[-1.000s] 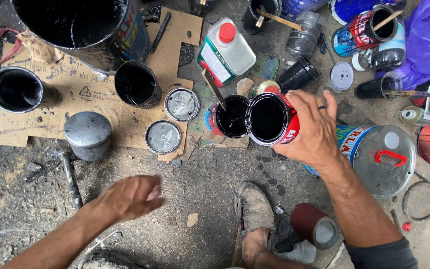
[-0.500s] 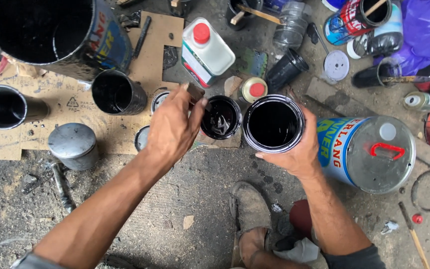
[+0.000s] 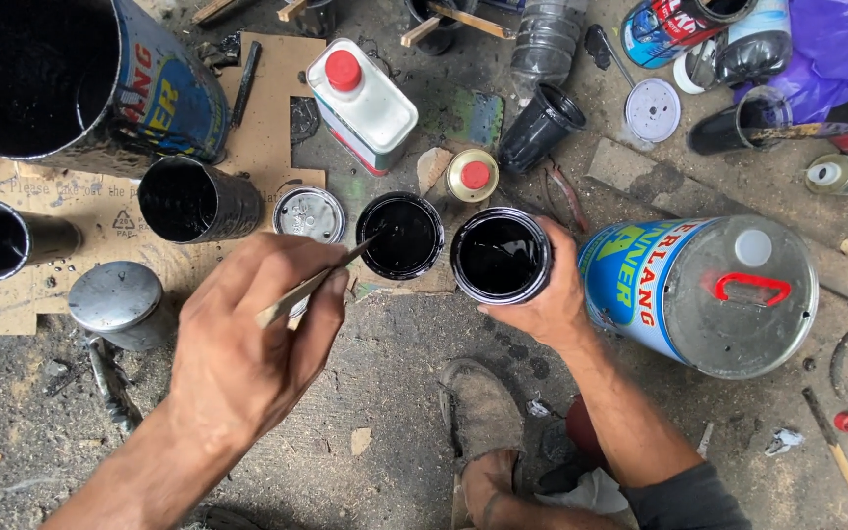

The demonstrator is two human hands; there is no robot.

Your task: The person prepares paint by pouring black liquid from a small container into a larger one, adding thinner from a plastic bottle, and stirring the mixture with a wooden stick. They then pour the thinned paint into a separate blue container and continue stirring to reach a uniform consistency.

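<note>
My left hand [image 3: 252, 344] grips a thin wooden stick [image 3: 318, 281] whose tip dips into a small open can of black paint [image 3: 400, 235] on the ground. My right hand [image 3: 540, 299] is wrapped around a second open can of black paint [image 3: 500, 255], upright just right of the first. A round metal lid [image 3: 310, 213] lies left of the stirred can. A small tin with a red cap [image 3: 472, 175] stands behind the two cans.
A large blue and white drum [image 3: 699, 285] lies at the right. A white rectangular can with a red cap [image 3: 361, 103], several black cans [image 3: 186, 199], a grey lidded tin [image 3: 118, 302] and cardboard [image 3: 26, 285] sit left. My shoe [image 3: 480, 412] is below.
My left hand rose from the lower left, took the stick and put its tip in the can. My right hand lowered its can beside the other one.
</note>
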